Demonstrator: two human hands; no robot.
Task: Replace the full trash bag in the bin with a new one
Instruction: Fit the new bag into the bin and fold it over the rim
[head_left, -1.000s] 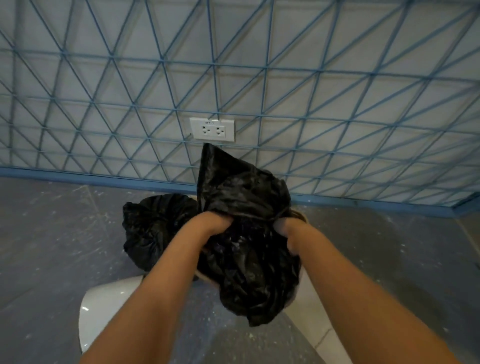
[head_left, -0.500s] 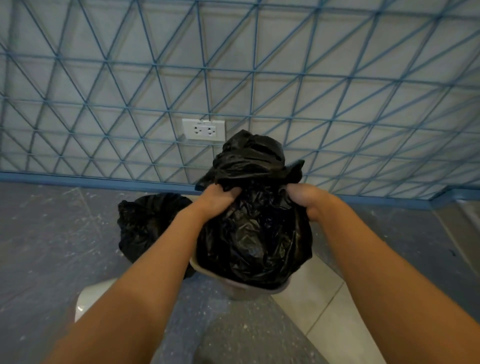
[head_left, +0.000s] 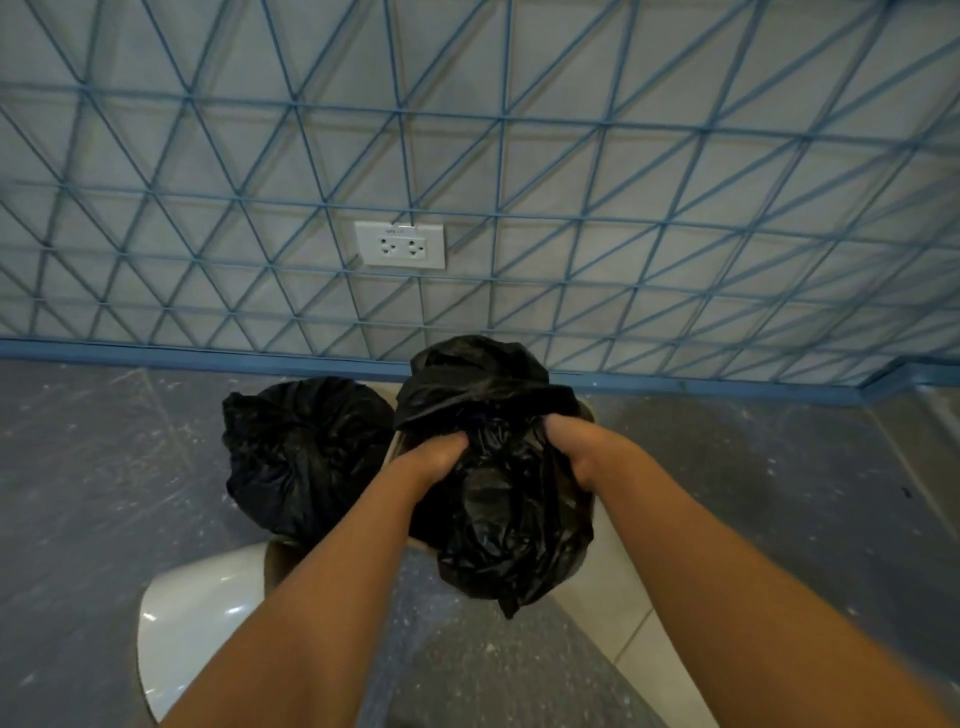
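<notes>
Both hands hold a crumpled, empty black trash bag (head_left: 498, 509) in front of me. My left hand (head_left: 436, 457) and my right hand (head_left: 574, 441) grip its bunched plastic, fingers buried in the folds. The bag's upper part bulges above my hands and its lower end hangs down between my forearms. The bin sits behind and below the bag; only a sliver of its rim (head_left: 587, 411) shows. A full, tied black trash bag (head_left: 301, 452) rests on the floor just left of the bin.
A white curved lid-like object (head_left: 192, 618) lies on the floor at the lower left. A wall with a blue triangle pattern and a white socket (head_left: 400, 244) stands close behind. The floor is grey, with pale tiles (head_left: 623, 613) at the lower right.
My hands have gone down again with the bag after lifting it half a second ago. Its lower end hangs lower and now hides the bin rim seen before.
</notes>
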